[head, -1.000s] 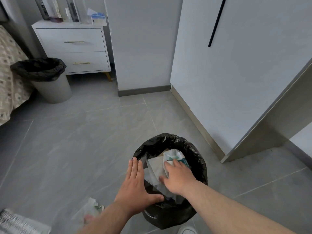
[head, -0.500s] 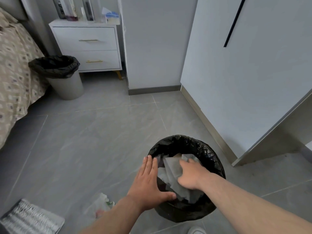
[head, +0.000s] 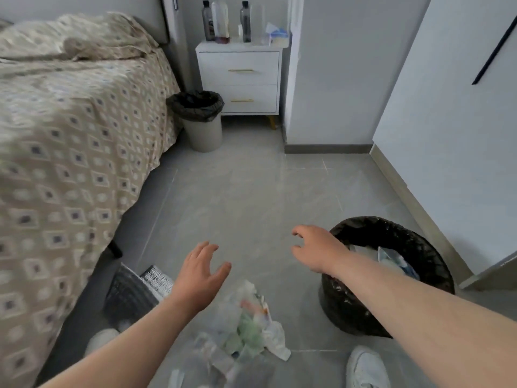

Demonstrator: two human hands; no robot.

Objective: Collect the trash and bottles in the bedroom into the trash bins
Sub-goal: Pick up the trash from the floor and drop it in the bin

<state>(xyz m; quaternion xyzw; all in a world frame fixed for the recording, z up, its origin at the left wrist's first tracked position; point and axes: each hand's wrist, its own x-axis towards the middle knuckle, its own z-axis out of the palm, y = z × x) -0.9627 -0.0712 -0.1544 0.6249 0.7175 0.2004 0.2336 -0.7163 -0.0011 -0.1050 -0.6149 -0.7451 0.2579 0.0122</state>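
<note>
A black-lined trash bin (head: 419,247) stands on the floor at the right, with papers and wrappers inside it. Just left of its rim hovers my right hand (head: 319,249), empty, fingers curled apart. My left hand (head: 200,275) is open over the floor, just above a pile of crumpled plastic wrappers and paper trash (head: 246,329) that lies between my arms. A second bin (head: 200,119) with a black liner stands by the bed's far corner. Several bottles (head: 223,21) stand on the white nightstand (head: 240,79).
A bed (head: 70,135) with a patterned cover fills the left side. A dark basket-like item (head: 131,292) and a striped mat (head: 156,278) lie near its foot. White cabinet fronts (head: 447,121) line the right. My white shoe (head: 366,368) is at the bottom right.
Both hands have come off the near bin and out of it, moving left over the floor. The view has swung left, so the bed and the trash pile show.
</note>
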